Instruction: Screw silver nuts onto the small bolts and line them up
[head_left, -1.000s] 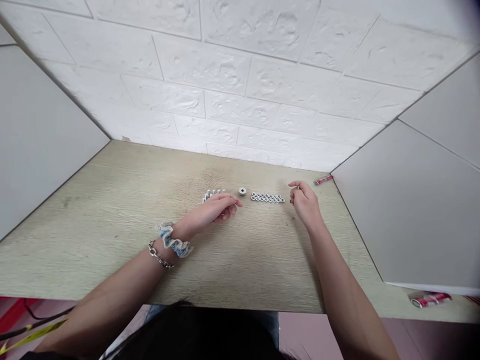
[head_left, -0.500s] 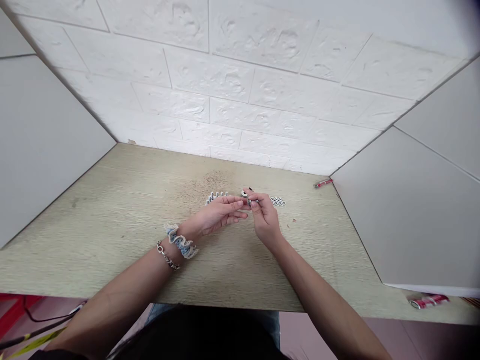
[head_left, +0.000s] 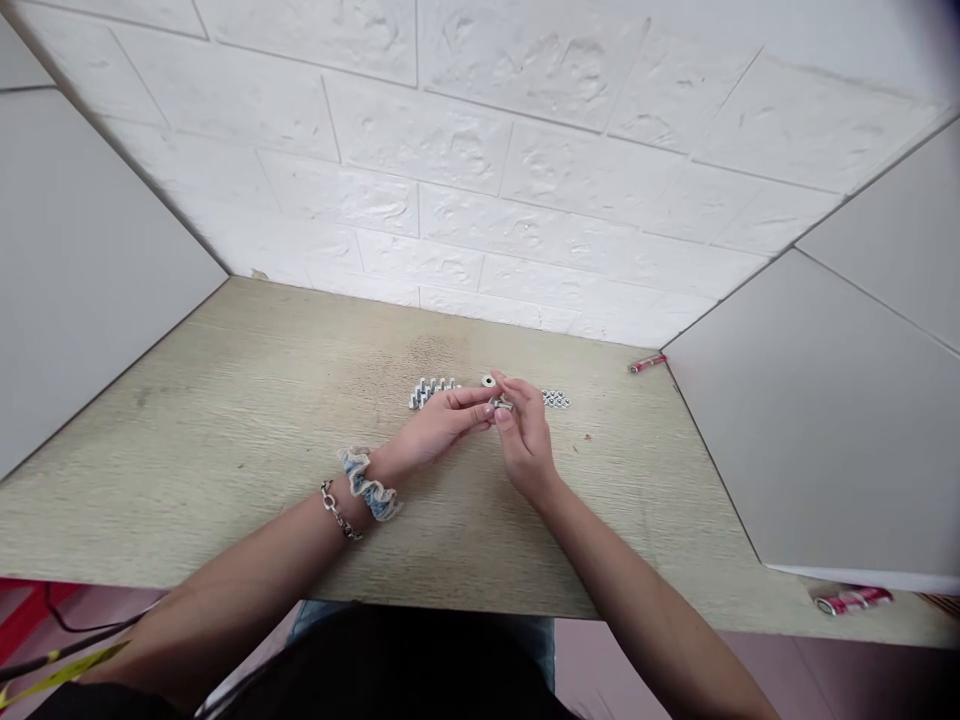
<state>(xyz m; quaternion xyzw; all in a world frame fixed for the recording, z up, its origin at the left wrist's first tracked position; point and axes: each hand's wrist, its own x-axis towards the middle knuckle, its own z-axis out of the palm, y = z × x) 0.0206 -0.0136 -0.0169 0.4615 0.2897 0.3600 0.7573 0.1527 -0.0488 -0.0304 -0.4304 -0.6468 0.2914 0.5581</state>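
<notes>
Between the fingertips of the left hand (head_left: pixel 436 428) and the right hand (head_left: pixel 531 450), both pinching, is a small metal piece (head_left: pixel 503 405), nearer to the table's (head_left: pixel 315 400) back edge than its front edge. Bolts (head_left: pixel 429 388) stand beyond the left hand; nuts (head_left: pixel 556 399) lie just beside the right hand.
</notes>
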